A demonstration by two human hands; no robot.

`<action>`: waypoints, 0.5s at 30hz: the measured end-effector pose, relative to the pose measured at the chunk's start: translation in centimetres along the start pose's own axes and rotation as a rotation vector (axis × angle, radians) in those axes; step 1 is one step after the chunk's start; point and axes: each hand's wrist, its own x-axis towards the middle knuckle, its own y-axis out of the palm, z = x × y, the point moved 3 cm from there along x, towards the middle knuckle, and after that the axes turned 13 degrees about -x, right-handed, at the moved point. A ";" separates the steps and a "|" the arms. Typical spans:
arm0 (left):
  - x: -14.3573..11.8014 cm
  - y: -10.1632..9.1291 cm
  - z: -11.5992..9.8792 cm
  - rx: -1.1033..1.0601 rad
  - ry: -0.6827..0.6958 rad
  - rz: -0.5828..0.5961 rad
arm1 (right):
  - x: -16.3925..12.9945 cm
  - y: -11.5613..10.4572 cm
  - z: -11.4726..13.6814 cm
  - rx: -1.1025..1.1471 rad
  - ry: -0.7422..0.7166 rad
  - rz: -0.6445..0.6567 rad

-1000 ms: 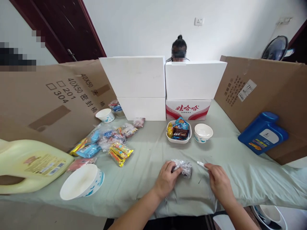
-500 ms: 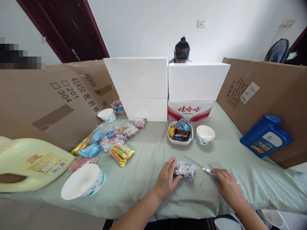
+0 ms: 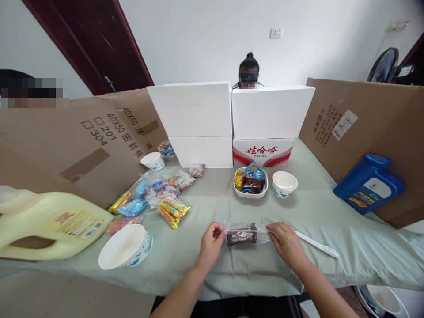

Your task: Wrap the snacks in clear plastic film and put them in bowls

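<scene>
A clear plastic bag of brown-wrapped snack bars [image 3: 242, 235] lies across the green cloth in front of me. My left hand [image 3: 212, 242] pinches the left end of the bag between thumb and fingers. At the other end, my right hand [image 3: 286, 244] has its fingers closed on the clear plastic, so the film is drawn out flat between both hands. A slim white utility knife [image 3: 317, 244] lies on the cloth just right of my right hand, its front end hidden by that hand.
Ahead stand a filled snack bowl [image 3: 251, 195] and a white bowl [image 3: 285, 185]. Several bagged snacks [image 3: 162, 190], a large bowl [image 3: 145, 247] and a yellow jug [image 3: 76, 225] are left. A blue bottle [image 3: 369, 183] leans right. White boxes [image 3: 198, 110] stand behind; a person sits beyond.
My right hand has put down the utility knife and moved left to the bag. My left hand has shifted left to the bag's end, and the bag is now stretched flatter.
</scene>
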 end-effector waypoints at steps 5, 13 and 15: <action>-2.0 -3.6 -0.2 0.123 0.030 -0.081 | -2.3 -1.6 -1.8 0.002 0.091 -0.187; -3.6 3.2 -5.8 0.548 0.627 0.603 | -0.3 -1.1 6.5 0.172 -0.301 0.052; -2.3 3.0 -4.9 0.761 0.498 0.487 | 0.1 0.7 5.7 0.092 -0.199 0.051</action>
